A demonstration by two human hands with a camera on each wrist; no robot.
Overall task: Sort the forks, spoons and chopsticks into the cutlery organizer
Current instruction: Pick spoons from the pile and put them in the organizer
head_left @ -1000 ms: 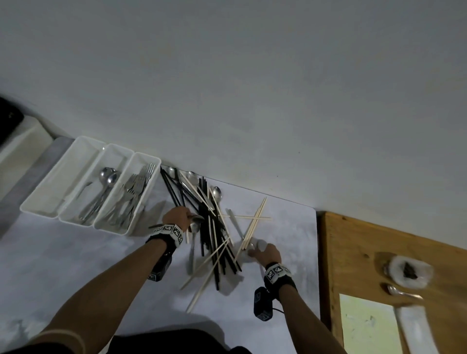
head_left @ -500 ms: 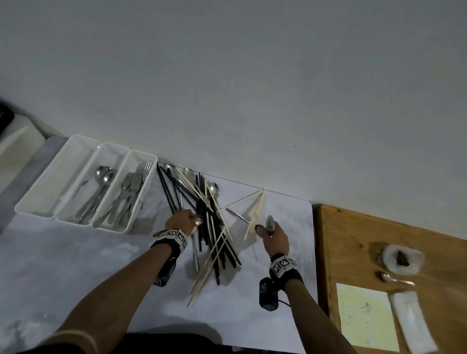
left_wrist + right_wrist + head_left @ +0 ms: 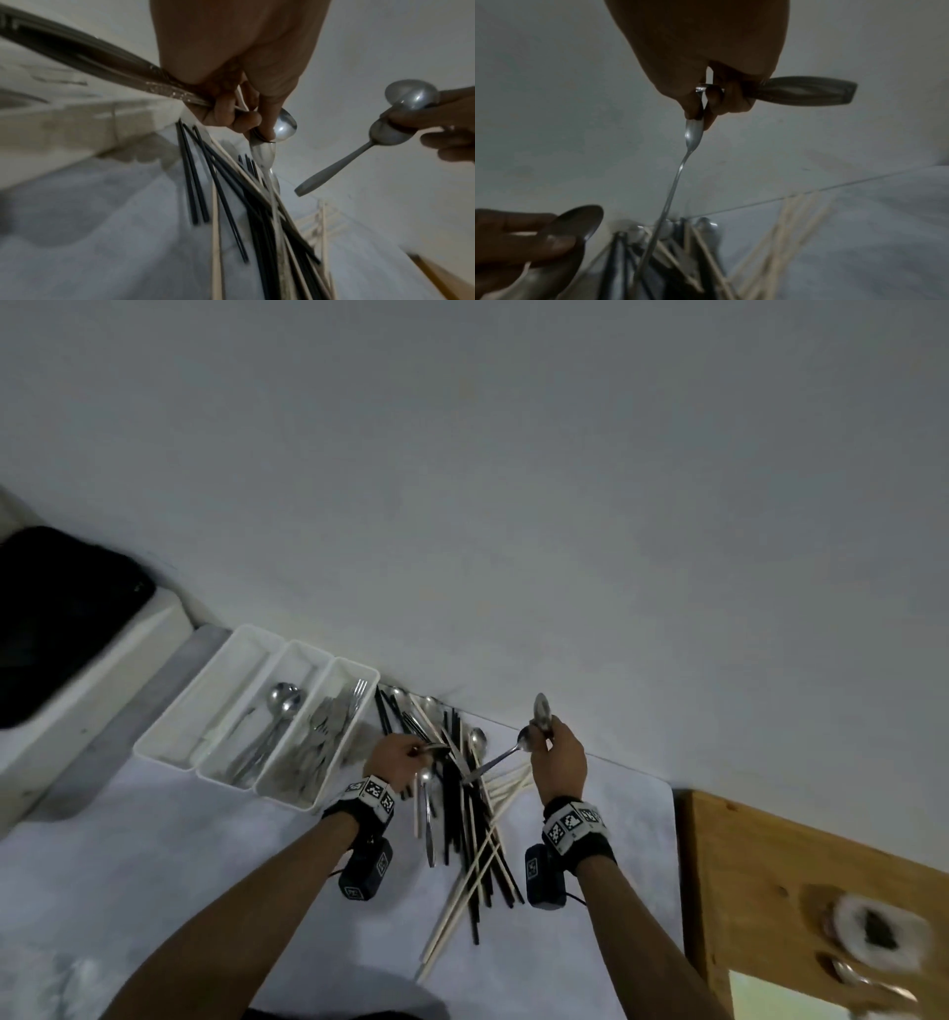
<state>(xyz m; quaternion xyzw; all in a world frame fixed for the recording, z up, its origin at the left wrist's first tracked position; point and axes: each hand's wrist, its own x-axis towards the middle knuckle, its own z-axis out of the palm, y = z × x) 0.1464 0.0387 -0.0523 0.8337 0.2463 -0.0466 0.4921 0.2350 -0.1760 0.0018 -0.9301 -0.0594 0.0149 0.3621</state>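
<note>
Raised right hand [image 3: 558, 759], steel spoons [image 3: 534, 729]

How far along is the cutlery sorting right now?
Partly done. The organizer already holds spoons in its middle bin and forks in the right one. The left hand and right hand each hold spoons. The chopsticks remain piled on the table; the left bin looks empty.

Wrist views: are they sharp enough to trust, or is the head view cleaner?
Left wrist view: dim, chopstick pile and organizer motion-blurred, though spoons in the left hand read. Right wrist view: darker, right hand nearly silhouetted, pile soft. Head view: dim, sharper; smeared at its right edge.
</note>
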